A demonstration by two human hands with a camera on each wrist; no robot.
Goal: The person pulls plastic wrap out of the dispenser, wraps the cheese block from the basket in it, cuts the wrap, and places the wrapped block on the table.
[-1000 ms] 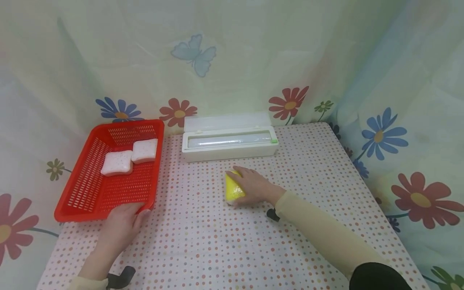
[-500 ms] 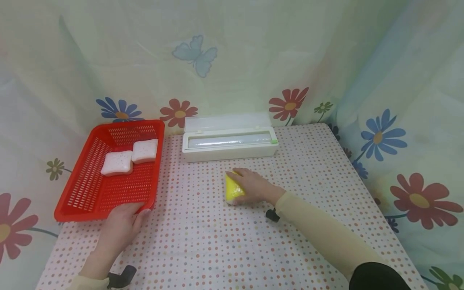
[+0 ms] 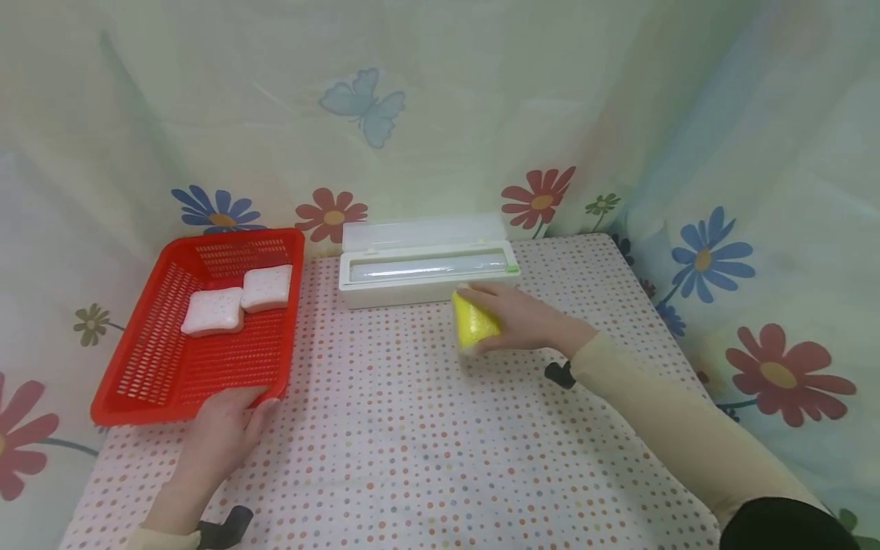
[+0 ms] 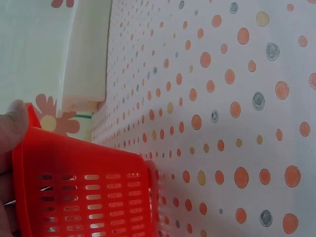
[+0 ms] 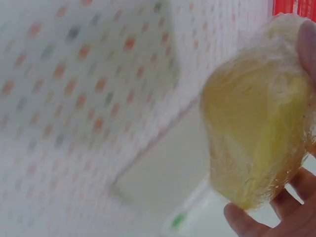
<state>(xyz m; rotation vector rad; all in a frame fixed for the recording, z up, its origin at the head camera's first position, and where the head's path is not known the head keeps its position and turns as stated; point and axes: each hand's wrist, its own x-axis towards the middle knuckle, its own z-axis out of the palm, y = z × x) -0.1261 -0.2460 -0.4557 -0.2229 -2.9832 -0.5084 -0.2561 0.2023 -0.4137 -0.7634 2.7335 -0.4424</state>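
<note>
Yellow wrapped bundle (image 3: 474, 321): gripping it with the right hand (image 3: 525, 317) just above the dotted tablecloth (image 3: 385, 435), pretty close to the open white box (image 3: 412, 293), also pinching the red basket (image 3: 144, 414) by its near rim with the left hand (image 3: 223, 431).

Pale green hanging sheet (image 3: 447, 99) behind and at both sides, softly creased, printed with light blue butterfly (image 3: 363, 108), red-petalled flowers (image 3: 778, 374), blue-petalled flowers (image 3: 703, 260). White, multicolour-dotted tabletop (image 3: 385, 435), far right corner rounded. Light soft.
</note>
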